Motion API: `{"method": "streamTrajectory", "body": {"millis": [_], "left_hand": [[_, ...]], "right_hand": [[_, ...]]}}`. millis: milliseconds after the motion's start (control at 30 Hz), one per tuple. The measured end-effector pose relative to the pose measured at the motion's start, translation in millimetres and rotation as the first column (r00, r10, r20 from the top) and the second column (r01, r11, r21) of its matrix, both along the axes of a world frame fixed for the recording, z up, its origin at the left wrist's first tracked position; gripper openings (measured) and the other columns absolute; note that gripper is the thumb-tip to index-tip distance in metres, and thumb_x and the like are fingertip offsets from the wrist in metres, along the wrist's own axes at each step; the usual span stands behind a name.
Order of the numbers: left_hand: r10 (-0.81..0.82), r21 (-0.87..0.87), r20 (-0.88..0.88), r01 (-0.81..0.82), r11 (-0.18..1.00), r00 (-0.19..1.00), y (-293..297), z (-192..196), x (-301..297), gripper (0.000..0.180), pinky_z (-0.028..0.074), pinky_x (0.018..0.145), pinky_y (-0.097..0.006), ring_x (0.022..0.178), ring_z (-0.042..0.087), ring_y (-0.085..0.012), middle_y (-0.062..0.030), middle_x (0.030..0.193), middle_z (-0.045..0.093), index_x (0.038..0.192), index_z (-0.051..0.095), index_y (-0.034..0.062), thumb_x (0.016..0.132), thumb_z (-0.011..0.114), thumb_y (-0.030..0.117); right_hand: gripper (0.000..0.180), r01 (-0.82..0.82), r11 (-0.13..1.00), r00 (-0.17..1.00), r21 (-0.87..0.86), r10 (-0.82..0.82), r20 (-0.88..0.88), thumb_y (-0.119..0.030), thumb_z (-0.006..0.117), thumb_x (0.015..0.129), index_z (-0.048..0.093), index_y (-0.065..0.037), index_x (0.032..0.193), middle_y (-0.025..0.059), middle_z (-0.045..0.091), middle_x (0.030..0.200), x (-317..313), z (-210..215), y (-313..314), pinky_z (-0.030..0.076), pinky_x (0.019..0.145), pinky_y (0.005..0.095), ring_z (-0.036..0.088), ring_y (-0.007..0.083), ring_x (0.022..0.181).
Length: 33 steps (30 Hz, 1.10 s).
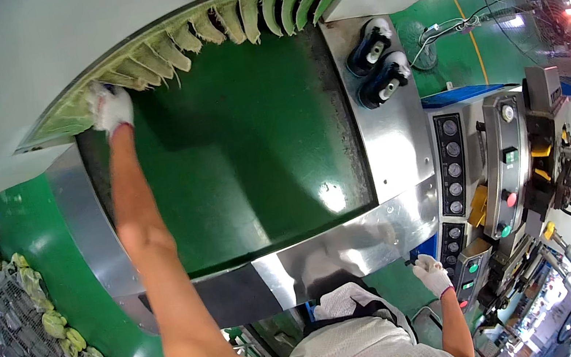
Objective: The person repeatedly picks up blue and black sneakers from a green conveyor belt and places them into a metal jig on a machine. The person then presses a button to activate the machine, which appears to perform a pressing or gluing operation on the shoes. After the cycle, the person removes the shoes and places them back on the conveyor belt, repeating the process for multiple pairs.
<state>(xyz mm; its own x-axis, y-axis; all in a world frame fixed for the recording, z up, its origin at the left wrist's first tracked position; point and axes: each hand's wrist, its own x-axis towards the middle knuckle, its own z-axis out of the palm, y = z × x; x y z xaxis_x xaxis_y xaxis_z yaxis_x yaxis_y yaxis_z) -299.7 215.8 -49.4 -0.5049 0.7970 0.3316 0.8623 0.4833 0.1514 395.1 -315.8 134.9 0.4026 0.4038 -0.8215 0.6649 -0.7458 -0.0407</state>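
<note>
My left hand (pixel 111 110), in a white glove, reaches to the left end of a curtain of frayed green strips (pixel 229 23) across a machine opening. Its fingers are closed and partly hidden among the strips; a bit of something dark blue shows by them, too little to name. My right hand (pixel 432 276), also gloved in white, is low at the right beside the gauge panel, its fingers slightly apart and nothing visible in them. On the metal ledge at the right lie two dark shoes (pixel 376 61) with white parts, side by side.
A metal frame (pixel 391 140) surrounds the green surface below the curtain. To the right are a gauge panel (pixel 453 161), a button panel (pixel 505 168) and a standing fan (pixel 521 3). At the far left stands a wire cage (pixel 25 336) with yellow-green bundles beside it.
</note>
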Motion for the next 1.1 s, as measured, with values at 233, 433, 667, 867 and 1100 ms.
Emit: {"method": "streamTrajectory", "body": {"millis": [233,433,667,867,1100], "left_hand": [[-0.341,-0.259,-0.205,0.285,0.923,0.918,73,-55,-301,0.047,0.05,0.103,-0.043,0.122,0.064,-0.0322,-0.0142,0.138,0.064,0.139,0.061,0.0117,0.102,0.05,0.039],[-0.212,-0.482,-0.011,0.181,0.857,0.977,42,-88,-155,0.044,0.051,0.097,-0.051,0.114,0.065,-0.0414,-0.0206,0.124,0.069,0.126,0.066,0.0071,0.101,0.046,0.037],[-0.387,0.048,0.307,0.392,0.919,0.869,-145,56,60,0.024,0.048,0.092,-0.05,0.107,0.059,-0.0409,-0.022,0.116,0.058,0.114,0.065,0.005,0.104,0.055,0.024],[-0.594,0.028,0.519,0.682,0.731,0.615,-289,102,214,0.017,0.053,0.081,-0.044,0.094,0.065,-0.0318,-0.0128,0.099,0.065,0.099,0.072,0.0088,0.087,0.075,0.02],[-0.673,0.183,0.736,0.978,0.098,-0.07,-381,219,440,0.02,0.054,0.081,-0.043,0.094,0.065,-0.0343,-0.0144,0.1,0.065,0.1,0.072,0.0062,0.082,0.077,0.015]], "right_hand": [[0.059,0.266,0.963,0.953,-0.034,-0.268,-0.142,-0.018,0.07,0.093,0.048,0.002,0.144,0.0181,0.062,0.138,51,-42,4,0.049,0.106,0.0342,0.061,0.0253,0.127],[0.057,0.349,0.937,0.936,0.016,-0.347,-0.06,-0.017,0.071,0.093,0.051,0.001,0.143,0.0176,0.063,0.138,8,-22,12,0.048,0.106,0.0342,0.061,0.0245,0.128],[0.055,-0.171,0.978,0.984,0.117,0.175,-0.024,-0.033,0.07,0.093,0.058,-0.005,0.139,0.0144,0.068,0.132,-15,-39,41,0.05,0.103,0.0359,0.066,0.0261,0.122],[0.069,-0.21,0.905,0.94,0.371,0.291,-0.178,-0.046,0.069,0.091,0.053,-0.003,0.143,0.0221,0.067,0.129,-54,-15,42,0.049,0.105,0.0369,0.065,0.0329,0.121],[0.077,-0.378,0.526,0.886,0.762,0.444,0.133,-0.035,0.073,0.084,0.045,0.0,0.147,0.0296,0.058,0.133,-88,17,26,0.046,0.105,0.045,0.058,0.0395,0.122]]}}
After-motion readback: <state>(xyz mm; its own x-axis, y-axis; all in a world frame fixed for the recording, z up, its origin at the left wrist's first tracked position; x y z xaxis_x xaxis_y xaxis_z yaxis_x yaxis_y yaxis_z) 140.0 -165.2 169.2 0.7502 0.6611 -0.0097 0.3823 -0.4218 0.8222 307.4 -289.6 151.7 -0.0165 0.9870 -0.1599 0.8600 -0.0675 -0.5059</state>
